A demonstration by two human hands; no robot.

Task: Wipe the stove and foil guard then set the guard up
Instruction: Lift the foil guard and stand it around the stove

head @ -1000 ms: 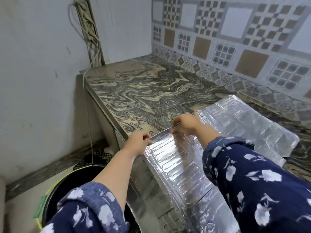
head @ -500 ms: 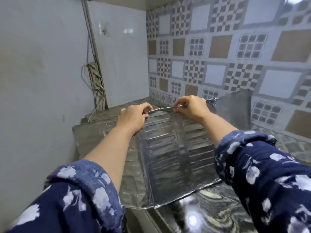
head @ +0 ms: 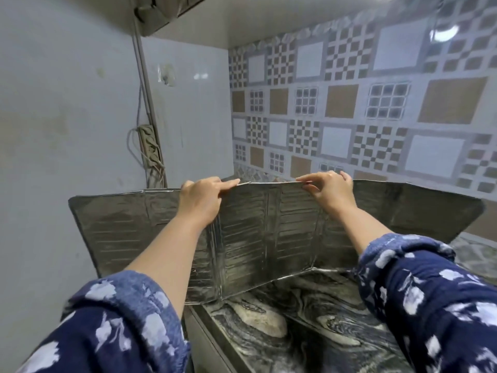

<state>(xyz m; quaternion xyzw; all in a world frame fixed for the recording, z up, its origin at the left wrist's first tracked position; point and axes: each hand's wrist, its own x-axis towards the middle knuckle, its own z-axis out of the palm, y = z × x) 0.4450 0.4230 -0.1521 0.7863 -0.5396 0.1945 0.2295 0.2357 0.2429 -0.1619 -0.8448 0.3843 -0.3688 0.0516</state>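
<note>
The silver foil guard (head: 269, 232) stands upright on the marbled countertop (head: 309, 327), unfolded into three ribbed panels that bend around the counter's corner. My left hand (head: 200, 196) pinches its top edge near the left fold. My right hand (head: 332, 188) pinches the same top edge near the right fold. The guard's left panel (head: 121, 224) juts out past the counter's edge toward the grey wall. Its right panel (head: 419, 211) runs along the tiled back wall. No stove is in view.
A patterned tile wall (head: 349, 109) rises behind the guard. On the grey side wall (head: 53, 130) hangs a power strip with cables (head: 150, 149) beside a vertical pipe. A dark hood or cabinet edge (head: 166, 9) is overhead.
The guard went from lying flat on the counter to being lifted by its edge and now stands upright, spread wider. My hands moved up and apart along its top edge.
</note>
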